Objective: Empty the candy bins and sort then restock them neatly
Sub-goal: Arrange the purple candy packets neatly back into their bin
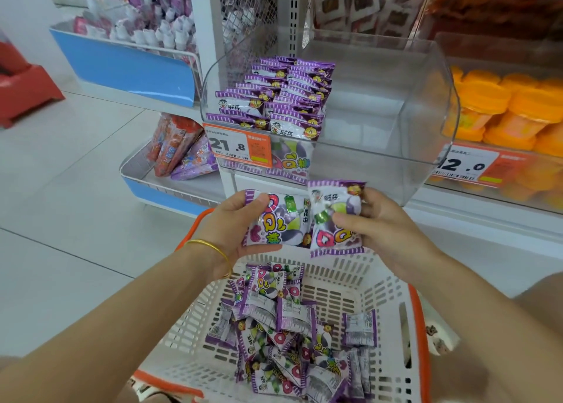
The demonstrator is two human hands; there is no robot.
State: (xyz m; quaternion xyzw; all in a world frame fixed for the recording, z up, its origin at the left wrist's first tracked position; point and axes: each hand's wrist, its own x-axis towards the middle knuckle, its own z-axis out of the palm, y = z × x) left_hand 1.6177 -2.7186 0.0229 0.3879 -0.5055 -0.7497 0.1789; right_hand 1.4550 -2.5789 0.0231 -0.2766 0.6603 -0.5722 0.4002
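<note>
My left hand [234, 229] grips a purple-and-white candy packet [278, 223] lying sideways. My right hand [380, 223] pinches a second purple candy packet [333, 219] held upright beside it. Both packets hover above a white slotted basket [384, 283] with orange trim that holds several loose purple packets [289, 326]. Just beyond my hands stands a clear plastic bin [380, 146] on the shelf. Neat rows of the same purple packets [280, 98] fill its left part; its right part holds nothing.
An orange price tag [237, 145] reading 21.8 hangs on the bin's front left. Orange candy packs [502, 110] fill the bin to the right. Blue-fronted wire shelves [131, 67] with other sweets stand to the left over white tiled floor [76, 174].
</note>
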